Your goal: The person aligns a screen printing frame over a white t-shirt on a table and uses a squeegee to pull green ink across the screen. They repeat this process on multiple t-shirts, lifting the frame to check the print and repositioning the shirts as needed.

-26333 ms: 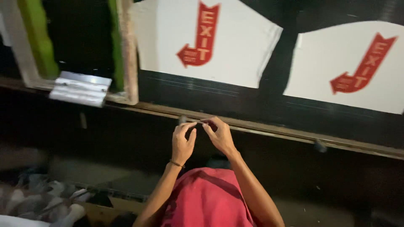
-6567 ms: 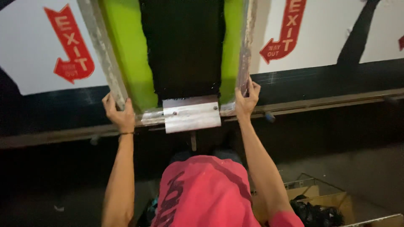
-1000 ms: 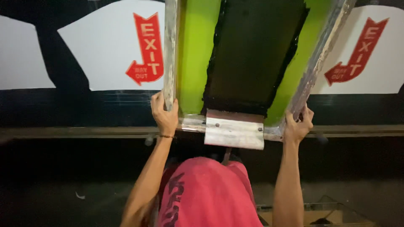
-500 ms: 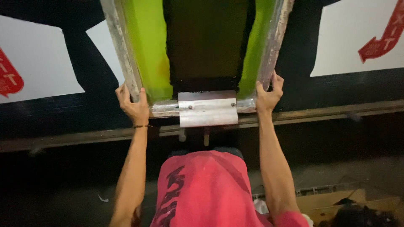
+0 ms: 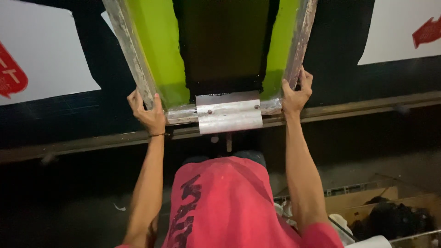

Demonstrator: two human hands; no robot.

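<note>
We grip one metal-framed printing screen with green emulsion and a dark centre (image 5: 220, 46), our left hand (image 5: 148, 115) closed around its near left corner and our right hand (image 5: 296, 94) clasping its near right corner, fingers curled over the side rails and thumbs underneath. One shiny sheet-metal plate with two rivets (image 5: 228, 115) is fixed to the middle of the frame's near edge, between our two hands. The screen lies over the long dark printing table (image 5: 358, 87), whose worn front rail (image 5: 349, 110) runs just below the frame's near edge. Two white sign sheets with red arrow shapes rest on that table: one (image 5: 43, 55) left of the frame, one (image 5: 404, 32) right of it. Below the frame, to the right by the floor, one open cardboard box (image 5: 381, 211) holds dark bundled material; what it is we cannot tell. A red printed shirt (image 5: 220, 206) fills the foreground beneath the frame.
</note>
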